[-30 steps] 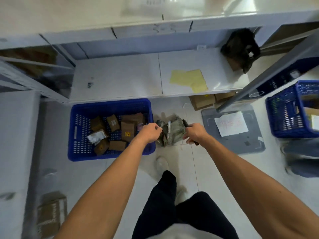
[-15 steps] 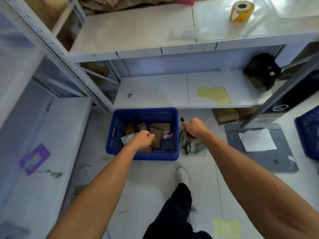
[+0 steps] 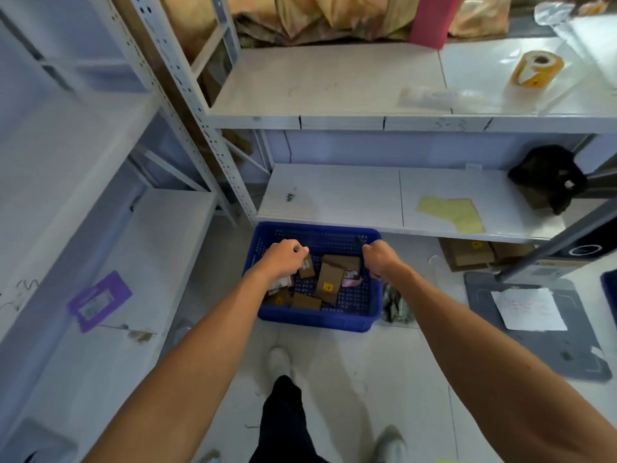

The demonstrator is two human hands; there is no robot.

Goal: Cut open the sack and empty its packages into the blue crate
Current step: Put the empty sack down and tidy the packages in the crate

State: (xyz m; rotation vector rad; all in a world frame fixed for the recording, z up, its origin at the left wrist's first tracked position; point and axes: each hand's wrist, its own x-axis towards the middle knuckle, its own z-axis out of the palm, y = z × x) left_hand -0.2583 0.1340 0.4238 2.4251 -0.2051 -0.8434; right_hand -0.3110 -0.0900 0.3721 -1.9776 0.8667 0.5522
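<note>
Blue plastic, perforated on every side, the blue crate (image 3: 314,320) sits on the floor just under the lower shelf (image 3: 334,195), with brown cardboard packages (image 3: 329,282) lying loose on its bottom. Both hands hang above it. The left hand (image 3: 283,259) is curled into a loose fist over the crate's left half, and whether its grip holds anything cannot be told. The right hand (image 3: 379,257) is clenched around a dark, slim tool (image 3: 360,242), likely the cutter, whose tip pokes up past the knuckles. The sack (image 3: 395,305) lies crumpled and flat on the floor, touching the crate's right wall, beneath the right forearm. Judging by that limp sack and the filled crate, the emptying step looks finished or nearly so. The next move probably calls for checking the sack for leftovers and setting the cutter down safely.
</note>
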